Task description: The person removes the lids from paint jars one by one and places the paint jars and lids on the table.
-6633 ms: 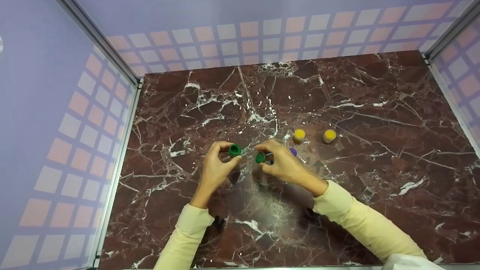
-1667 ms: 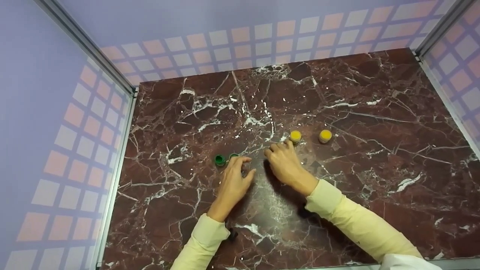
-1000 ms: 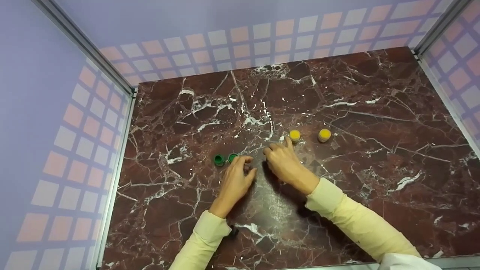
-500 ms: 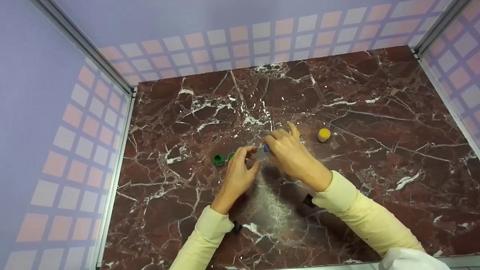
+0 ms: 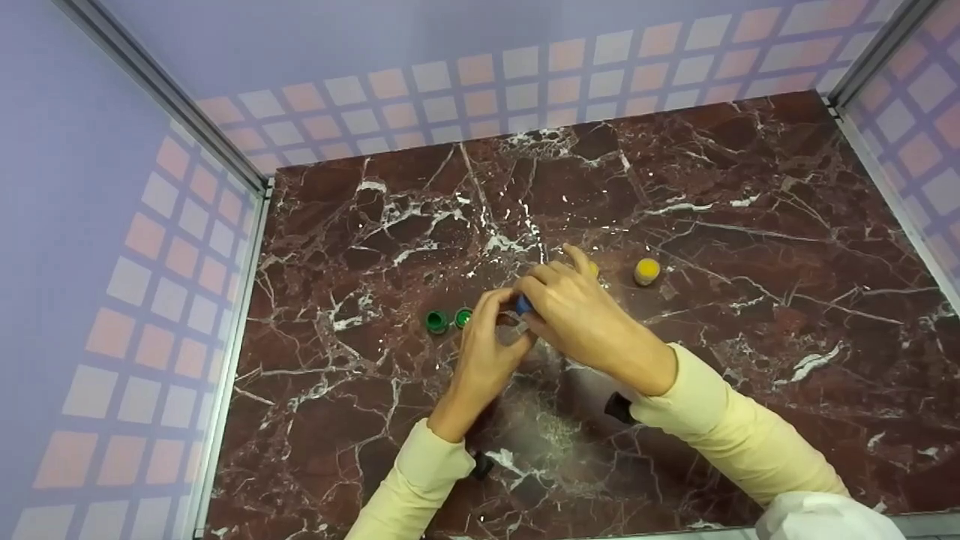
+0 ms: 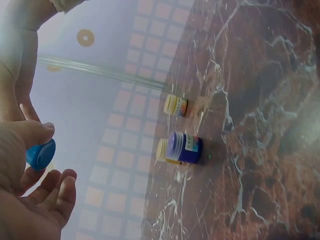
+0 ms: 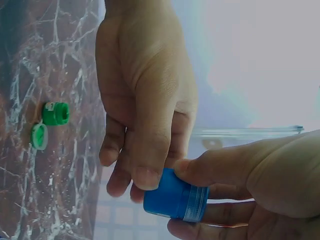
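Over the glossy, white-veined tabletop, before me: one blue paint jar, smooth cylinder, ribbed translucent cap. Right hand grips the cap; left hand, newly arrived, pinches the jar itself, so both ends are held. Leftward: green jar, open-mouthed, round lid beside it.

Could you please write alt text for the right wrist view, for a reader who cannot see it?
A left hand, from the top, and a right hand, from the right edge, hold a blue jar. Farther left, an open green jar and a green lid sit side by side on a dark marbled table.
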A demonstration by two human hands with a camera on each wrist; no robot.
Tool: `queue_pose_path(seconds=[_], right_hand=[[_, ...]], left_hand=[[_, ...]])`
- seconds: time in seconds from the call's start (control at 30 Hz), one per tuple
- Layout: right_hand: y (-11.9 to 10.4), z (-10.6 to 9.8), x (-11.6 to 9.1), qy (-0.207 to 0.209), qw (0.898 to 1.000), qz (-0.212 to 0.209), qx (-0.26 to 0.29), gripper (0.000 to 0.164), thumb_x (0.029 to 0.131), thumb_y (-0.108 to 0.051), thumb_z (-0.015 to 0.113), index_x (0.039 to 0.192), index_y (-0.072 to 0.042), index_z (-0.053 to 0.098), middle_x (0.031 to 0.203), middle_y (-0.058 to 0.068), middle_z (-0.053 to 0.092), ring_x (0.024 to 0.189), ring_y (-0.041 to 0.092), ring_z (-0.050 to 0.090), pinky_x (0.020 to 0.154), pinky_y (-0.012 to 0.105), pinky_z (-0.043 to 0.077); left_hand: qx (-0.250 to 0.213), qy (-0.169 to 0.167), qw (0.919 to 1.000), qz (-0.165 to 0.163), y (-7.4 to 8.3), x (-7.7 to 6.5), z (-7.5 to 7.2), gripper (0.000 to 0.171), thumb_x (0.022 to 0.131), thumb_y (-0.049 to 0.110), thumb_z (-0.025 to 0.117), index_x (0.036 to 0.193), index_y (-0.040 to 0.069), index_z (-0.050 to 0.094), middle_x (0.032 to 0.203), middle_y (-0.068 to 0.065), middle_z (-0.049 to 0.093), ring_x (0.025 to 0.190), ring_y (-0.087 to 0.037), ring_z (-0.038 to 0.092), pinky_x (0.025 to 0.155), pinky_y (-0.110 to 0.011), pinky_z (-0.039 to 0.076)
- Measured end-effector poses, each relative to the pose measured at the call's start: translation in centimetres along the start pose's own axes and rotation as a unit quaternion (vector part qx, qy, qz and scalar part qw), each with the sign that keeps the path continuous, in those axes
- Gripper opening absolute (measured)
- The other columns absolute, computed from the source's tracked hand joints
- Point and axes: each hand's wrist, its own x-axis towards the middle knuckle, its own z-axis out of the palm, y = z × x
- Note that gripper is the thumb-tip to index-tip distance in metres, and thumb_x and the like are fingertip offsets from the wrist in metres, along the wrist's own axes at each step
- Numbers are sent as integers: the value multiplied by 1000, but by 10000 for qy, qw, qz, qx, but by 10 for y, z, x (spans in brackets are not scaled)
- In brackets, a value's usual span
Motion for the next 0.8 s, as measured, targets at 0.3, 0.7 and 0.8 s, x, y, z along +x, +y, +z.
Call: queue_pose_path(seconds=[0.3,0.7,0.8], right_hand=[[-7,-9,3,-10,10000,-74,10,26,84,-5,82,107,2,71,100,16,70,95,35,68,111,70,33],[-9,-11,6,-217,9997,-1,-151,24,85,-8,81,105,0,72,98,14,70,94,34,67,108,65,38],[-7,-11,6,-160,9997,61,-144,29,85,-12,82,110,-2,72,102,13,72,98,33,68,109,62,39]], left_hand=[[-246,406,9989,40,7,1,2,35,89,1,78,120,-4,62,118,-14,65,106,-27,68,91,-34,58],[-238,516,9984,-80,10,3,2,29,87,1,79,113,-3,66,109,-14,68,96,-24,70,85,-33,59],[-291,579,9979,-3,9,6,2,27,87,-1,78,112,-4,66,107,-14,68,95,-27,70,85,-34,60]])
